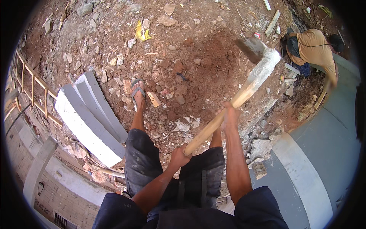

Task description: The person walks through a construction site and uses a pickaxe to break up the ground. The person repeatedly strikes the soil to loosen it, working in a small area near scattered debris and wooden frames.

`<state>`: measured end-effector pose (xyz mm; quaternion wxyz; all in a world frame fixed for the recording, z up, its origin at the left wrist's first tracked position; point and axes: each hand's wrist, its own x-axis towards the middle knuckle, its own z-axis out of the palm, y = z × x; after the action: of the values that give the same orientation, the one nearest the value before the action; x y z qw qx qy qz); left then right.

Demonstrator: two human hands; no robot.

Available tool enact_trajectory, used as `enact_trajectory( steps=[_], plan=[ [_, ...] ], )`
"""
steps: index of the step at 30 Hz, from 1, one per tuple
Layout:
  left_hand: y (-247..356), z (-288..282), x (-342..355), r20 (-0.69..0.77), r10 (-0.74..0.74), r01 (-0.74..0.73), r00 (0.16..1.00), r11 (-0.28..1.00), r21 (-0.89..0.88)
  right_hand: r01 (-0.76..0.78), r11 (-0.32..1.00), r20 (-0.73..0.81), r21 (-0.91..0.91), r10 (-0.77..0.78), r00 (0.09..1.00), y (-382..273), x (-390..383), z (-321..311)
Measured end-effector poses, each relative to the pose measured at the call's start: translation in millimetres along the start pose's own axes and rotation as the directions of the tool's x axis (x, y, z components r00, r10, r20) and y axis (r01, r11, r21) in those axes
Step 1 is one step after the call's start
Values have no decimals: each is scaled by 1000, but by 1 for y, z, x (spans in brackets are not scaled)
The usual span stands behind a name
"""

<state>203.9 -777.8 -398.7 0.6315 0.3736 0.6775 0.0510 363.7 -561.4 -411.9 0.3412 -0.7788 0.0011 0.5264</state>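
A long-handled hoe [217, 119] slants up and to the right in front of me, its wooden handle crusted white near the head. Its broad metal blade [251, 49] is raised over the reddish soil [206, 53]. My left hand [180, 157] grips the handle at its lower end. Farther up, my right hand [230, 113] is wrapped round the same handle. Beneath lies loose earth mixed with stones and rubble. My left foot [138, 91], in a sandal, stands on this ground; my right foot is hidden.
Another person [314, 47] bends over at the far right, close to the raised blade's side. Grey and white slabs [89, 118] stand left, near a wooden ladder [36, 86]. A grey wall [320, 141] rises at right. A yellow wrapper [142, 31] lies ahead.
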Motion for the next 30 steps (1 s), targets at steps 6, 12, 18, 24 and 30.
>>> enact_trajectory(
  steps=[6,12,18,24,30],
  plan=[
    [86,-90,164,-114,100,-121,988,973,-195,320,935,29,-152,-319,947,-119,81,152],
    [-44,-56,28,12,-361,349,933,891,-291,-114,898,-10,-425,122,993,88,70,141],
    [-75,-48,-67,-133,-324,308,937,943,-129,-250,907,33,-339,277,960,150,-6,90],
    [-9,-54,34,-199,-4,-3,980,999,-36,58,992,107,-114,-46,993,-14,-17,102],
    [141,-137,247,-161,193,-215,968,967,-134,510,855,48,-96,-508,860,-204,91,215]
  ],
)
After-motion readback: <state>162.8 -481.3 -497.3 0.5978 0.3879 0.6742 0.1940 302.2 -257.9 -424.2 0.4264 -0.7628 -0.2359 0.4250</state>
